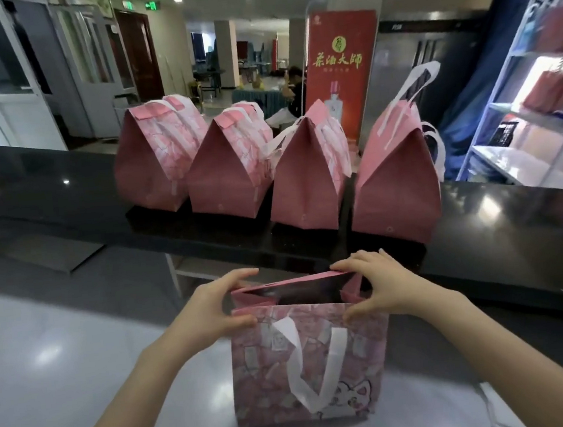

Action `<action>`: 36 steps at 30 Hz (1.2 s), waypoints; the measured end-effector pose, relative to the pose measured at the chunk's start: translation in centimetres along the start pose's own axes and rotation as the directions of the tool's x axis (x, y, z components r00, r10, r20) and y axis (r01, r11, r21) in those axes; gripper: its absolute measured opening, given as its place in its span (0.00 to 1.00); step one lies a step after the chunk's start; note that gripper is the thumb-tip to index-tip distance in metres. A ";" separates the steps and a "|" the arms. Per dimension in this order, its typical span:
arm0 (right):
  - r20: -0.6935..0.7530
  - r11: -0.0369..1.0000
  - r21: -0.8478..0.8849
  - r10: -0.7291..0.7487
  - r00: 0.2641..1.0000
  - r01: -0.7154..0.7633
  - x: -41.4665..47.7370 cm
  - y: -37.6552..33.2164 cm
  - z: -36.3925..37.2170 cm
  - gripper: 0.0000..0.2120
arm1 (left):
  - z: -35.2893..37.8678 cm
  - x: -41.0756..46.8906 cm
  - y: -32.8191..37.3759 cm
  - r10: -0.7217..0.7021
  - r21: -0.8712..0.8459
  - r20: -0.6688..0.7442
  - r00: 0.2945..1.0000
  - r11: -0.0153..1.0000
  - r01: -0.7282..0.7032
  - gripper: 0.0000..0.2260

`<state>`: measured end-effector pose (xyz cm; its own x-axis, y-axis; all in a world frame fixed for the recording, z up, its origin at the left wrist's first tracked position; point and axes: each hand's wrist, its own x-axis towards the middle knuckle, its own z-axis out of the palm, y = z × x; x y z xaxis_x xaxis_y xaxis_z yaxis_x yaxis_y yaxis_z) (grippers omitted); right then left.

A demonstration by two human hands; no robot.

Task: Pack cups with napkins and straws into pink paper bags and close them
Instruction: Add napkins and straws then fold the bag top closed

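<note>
On the grey worktop (82,370) nearest the camera stands a pink paper bag (308,365), upright, its mouth open. The near face is printed with a pale pattern and a cartoon animal low on the right, and a white handle (317,368) hangs flat down it in a loop. The inside is dark, so I cannot tell what it holds.

The left hand (213,309) grips the left end of the mouth: its thumb lies on the near panel's top edge and its fingers (241,275) curl over the far edge, pinching that end between them. The right hand (380,286) does the same at the right end, fingers (347,267) on the far rim and thumb on the near one, with the side fold tucked between.

Just behind, a raised black worktop (48,194) carries four closed pink bags in a row, side by side: the first (151,164) at the left, then the second (224,174), the third (304,176), and the fourth (397,181) closest to the camera. Their tops are folded to a peak; the fourth one's white handle stands up.

Beyond them stands a red banner (341,63) with gold characters. A white shelf unit (520,104) stands at the right, glazed doors (13,84) at the left, and a seated person (295,88) far back.
</note>
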<state>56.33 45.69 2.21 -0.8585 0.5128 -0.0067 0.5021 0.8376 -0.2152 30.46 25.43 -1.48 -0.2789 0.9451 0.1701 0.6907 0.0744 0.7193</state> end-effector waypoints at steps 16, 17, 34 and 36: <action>-0.331 0.971 0.196 0.195 0.923 -0.135 -3.3 -4.3 3.8 0.13 | 1.6 1.1 -2.2 0.273 0.293 -0.075 0.959 0.925 -0.240 0.14; -0.308 0.971 0.198 0.191 0.932 -0.133 -3.5 -3.9 3.8 0.12 | 1.6 1.0 -2.2 0.273 0.310 -0.064 0.960 0.920 -0.241 0.12; -0.303 0.973 0.199 0.176 0.936 -0.118 -4.2 -2.6 4.1 0.14 | 1.9 -0.3 -0.9 0.234 0.338 -0.069 0.970 0.920 -0.198 0.13; -0.309 0.987 0.142 0.121 0.943 -0.080 -4.4 -2.4 4.2 0.11 | 1.8 -0.5 -0.9 0.219 0.328 -0.060 0.974 0.926 -0.188 0.14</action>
<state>58.46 40.62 -1.34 -0.7167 0.6433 0.2693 0.5493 0.7586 -0.3505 31.14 25.48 -3.43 -0.1607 0.9175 0.3639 0.9105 -0.0045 0.4135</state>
